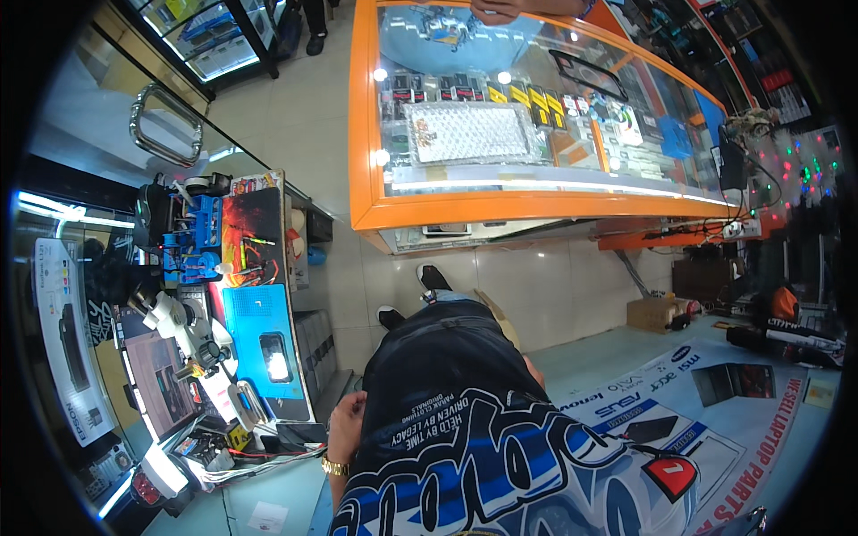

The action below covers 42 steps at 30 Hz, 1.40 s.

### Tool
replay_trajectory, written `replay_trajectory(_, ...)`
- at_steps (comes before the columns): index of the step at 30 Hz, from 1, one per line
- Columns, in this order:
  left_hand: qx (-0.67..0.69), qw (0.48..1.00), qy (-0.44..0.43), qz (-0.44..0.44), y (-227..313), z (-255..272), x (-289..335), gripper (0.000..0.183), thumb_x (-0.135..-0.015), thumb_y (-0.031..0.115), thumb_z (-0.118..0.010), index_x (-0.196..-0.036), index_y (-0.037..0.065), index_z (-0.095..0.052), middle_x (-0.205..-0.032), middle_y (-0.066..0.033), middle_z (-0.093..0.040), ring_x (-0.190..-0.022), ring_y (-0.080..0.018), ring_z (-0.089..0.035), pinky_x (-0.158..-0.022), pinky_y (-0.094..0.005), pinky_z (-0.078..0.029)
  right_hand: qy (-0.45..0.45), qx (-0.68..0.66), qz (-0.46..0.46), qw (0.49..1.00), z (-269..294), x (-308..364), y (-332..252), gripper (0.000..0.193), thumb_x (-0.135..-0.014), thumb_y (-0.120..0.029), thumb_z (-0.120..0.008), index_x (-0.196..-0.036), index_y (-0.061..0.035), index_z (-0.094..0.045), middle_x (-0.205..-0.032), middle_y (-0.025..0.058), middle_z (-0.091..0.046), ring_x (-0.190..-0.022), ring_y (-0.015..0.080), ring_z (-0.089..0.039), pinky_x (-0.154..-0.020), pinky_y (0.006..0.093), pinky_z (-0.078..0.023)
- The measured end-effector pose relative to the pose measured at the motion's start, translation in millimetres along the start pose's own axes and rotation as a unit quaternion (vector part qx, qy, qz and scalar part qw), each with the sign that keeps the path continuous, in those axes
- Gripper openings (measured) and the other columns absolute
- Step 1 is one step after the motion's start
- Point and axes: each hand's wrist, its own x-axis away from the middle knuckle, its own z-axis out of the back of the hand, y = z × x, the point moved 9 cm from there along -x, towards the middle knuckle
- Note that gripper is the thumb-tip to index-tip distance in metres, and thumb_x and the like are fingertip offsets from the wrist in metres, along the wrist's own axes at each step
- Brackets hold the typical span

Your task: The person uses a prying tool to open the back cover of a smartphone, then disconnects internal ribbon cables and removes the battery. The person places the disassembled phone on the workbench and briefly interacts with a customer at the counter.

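My left hand (pixel 347 416) hangs beside my left hip, its fingers loosely bent and nothing visible in them. A gold watch (pixel 335 466) circles that wrist. Only a sliver of my right hand (pixel 535 372) shows past the other side of my dark printed shirt (pixel 447 375); its fingers are hidden. Left of me, a phone with a lit screen (pixel 275 357) lies on a blue work mat (pixel 241 308), nearest to my left hand. Beside the mat stands a white microscope (pixel 170 317). Pliers and tweezers (pixel 256 246) lie on a dark-and-orange mat (pixel 241 207).
An orange-framed glass counter (pixel 362 152) stands ahead, with a bubble-wrapped package (pixel 469 132) in view there. Another person's hand (pixel 496 9) is at its far edge. A glass door handle (pixel 165 125) is at left. A printed banner (pixel 626 429) and cardboard box (pixel 651 314) lie right.
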Motion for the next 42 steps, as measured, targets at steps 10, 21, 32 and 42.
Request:
replay_trajectory(10,0.098,0.995,0.005,0.033,-7,8,-3,0.015,-0.098,0.006,-0.066,-0.111,-0.003,-0.065,-0.090,-0.0081,-0.073,-0.084,-0.0135,-0.070,-0.079,-0.0296,-0.056,0.023,-0.024,-0.026,0.999,-5,11,-3,0.036,-0.091,-0.028,-0.068,-0.118,-0.0062,-0.057,-0.093,0.0285,-0.067,-0.095,0.0543,-0.061,-0.072,0.0491,-0.049)
replay_trajectory(21,0.306,0.889,-0.195,-0.279,264,29,-13,0.029,-0.080,0.000,-0.080,-0.105,-0.003,-0.065,-0.101,-0.0154,-0.076,-0.089,-0.0190,-0.075,-0.083,-0.0320,-0.060,0.017,-0.084,0.018,0.996,-28,25,27,0.044,-0.090,-0.024,-0.072,-0.126,-0.0037,-0.057,-0.093,0.0270,-0.069,-0.092,0.0482,-0.067,-0.077,0.0439,-0.051)
replay_trajectory(32,0.026,0.786,-0.272,-0.555,413,-28,54,0.029,-0.072,0.014,-0.092,-0.089,0.003,-0.071,-0.090,-0.0138,-0.078,-0.094,-0.0284,-0.078,-0.079,-0.0324,-0.063,-0.061,-0.132,0.137,0.980,-26,44,-24,0.027,-0.102,-0.017,-0.048,-0.125,-0.0027,-0.053,-0.109,0.0219,-0.072,-0.097,0.0380,-0.070,-0.092,0.0397,-0.051)
replay_trajectory(42,0.031,0.729,-0.308,-0.611,455,-53,92,0.024,-0.075,0.017,-0.088,-0.090,0.005,-0.073,-0.080,-0.0084,-0.074,-0.083,-0.0239,-0.079,-0.067,-0.0274,-0.061,0.032,-0.220,0.004,0.975,-14,52,-19,0.017,-0.098,-0.008,-0.059,-0.113,-0.0007,-0.061,-0.092,0.0196,-0.072,-0.080,0.0310,-0.071,-0.074,0.0377,-0.054)
